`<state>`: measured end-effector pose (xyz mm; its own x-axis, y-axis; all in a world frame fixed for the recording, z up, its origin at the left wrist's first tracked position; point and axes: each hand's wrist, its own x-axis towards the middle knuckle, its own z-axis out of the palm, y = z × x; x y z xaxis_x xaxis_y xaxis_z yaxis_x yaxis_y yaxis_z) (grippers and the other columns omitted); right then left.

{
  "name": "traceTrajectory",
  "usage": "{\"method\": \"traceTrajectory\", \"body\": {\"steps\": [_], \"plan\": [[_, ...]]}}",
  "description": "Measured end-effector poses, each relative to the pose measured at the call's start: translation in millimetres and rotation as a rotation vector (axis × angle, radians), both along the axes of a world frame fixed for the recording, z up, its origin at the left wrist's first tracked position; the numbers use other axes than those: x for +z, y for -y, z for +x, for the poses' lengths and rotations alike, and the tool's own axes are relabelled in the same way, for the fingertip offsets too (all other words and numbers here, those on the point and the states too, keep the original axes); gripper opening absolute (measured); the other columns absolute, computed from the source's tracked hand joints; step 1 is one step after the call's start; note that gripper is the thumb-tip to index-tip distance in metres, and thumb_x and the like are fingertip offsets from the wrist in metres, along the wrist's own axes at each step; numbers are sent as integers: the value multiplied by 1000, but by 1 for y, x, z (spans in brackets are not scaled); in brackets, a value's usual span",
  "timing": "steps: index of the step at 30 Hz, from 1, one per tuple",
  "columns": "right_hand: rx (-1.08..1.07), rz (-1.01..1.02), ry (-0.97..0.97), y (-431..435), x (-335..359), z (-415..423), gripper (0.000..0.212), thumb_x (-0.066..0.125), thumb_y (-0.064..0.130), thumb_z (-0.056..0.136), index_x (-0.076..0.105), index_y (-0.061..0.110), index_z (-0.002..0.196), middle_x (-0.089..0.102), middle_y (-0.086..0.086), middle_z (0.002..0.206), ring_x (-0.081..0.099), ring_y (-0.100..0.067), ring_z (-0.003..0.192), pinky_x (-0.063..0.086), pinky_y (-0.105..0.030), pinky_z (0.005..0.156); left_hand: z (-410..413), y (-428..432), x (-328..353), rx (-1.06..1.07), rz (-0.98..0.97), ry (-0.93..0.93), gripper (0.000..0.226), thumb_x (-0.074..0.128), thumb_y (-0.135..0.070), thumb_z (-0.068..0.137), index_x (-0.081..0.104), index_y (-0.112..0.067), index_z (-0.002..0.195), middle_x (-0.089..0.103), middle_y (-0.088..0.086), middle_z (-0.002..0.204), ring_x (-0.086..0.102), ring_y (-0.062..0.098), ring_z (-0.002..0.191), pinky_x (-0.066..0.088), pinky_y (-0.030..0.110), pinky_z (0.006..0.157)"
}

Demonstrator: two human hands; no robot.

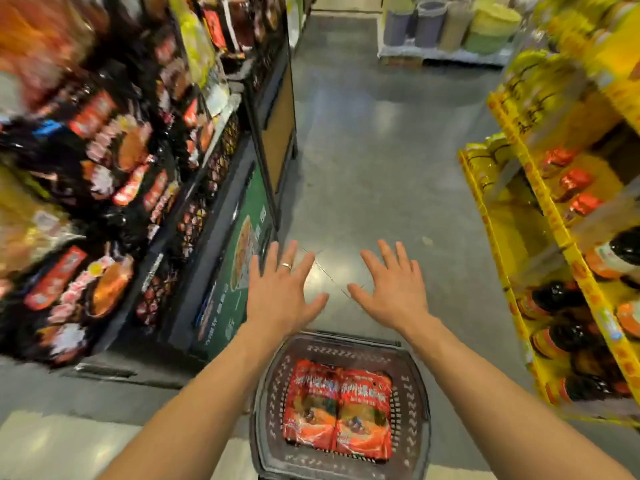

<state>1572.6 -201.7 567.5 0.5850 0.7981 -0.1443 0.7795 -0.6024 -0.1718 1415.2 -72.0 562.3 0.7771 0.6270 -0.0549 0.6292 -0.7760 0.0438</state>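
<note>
My left hand (pixel 280 292) and my right hand (pixel 391 289) are stretched out in front of me, palms down, fingers spread and straight, holding nothing. A ring sits on a left finger. Below them on the floor stands a dark plastic shopping basket (pixel 266 403). Inside it lie two red food packets (pixel 337 408) side by side. Both hands hover above the basket's far rim without touching it.
A dark shelf unit (pixel 114 174) packed with red and black food packets lines the left. Yellow shelves (pixel 554 216) with jars and bottles line the right. The grey aisle floor (pixel 374 150) runs ahead to a pallet of rolled goods (pixel 450 26).
</note>
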Motion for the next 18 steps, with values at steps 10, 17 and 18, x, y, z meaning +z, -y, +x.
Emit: {"method": "traceTrajectory", "body": {"steps": [10,17,18], "plan": [[347,189,118,-32,179,-142,78,34,67,89,19,32,157,0,-4,167,-3,-30,153,8,-52,121,-166,9,189,332,181,163,86,29,-75,78,36,-34,153,26,4,165,19,33,152,15,63,117],[567,290,127,-46,215,-288,80,36,66,82,33,29,153,19,-7,164,14,-35,151,18,-57,117,-328,28,231,545,181,188,87,23,-76,78,23,-38,157,13,-1,168,4,28,155,7,59,120],[591,299,128,-48,219,-312,80,36,66,82,36,29,152,22,-8,164,16,-36,151,21,-58,116,-354,31,235,563,180,166,83,29,-75,83,18,-39,158,8,-3,169,0,27,155,5,58,121]]}}
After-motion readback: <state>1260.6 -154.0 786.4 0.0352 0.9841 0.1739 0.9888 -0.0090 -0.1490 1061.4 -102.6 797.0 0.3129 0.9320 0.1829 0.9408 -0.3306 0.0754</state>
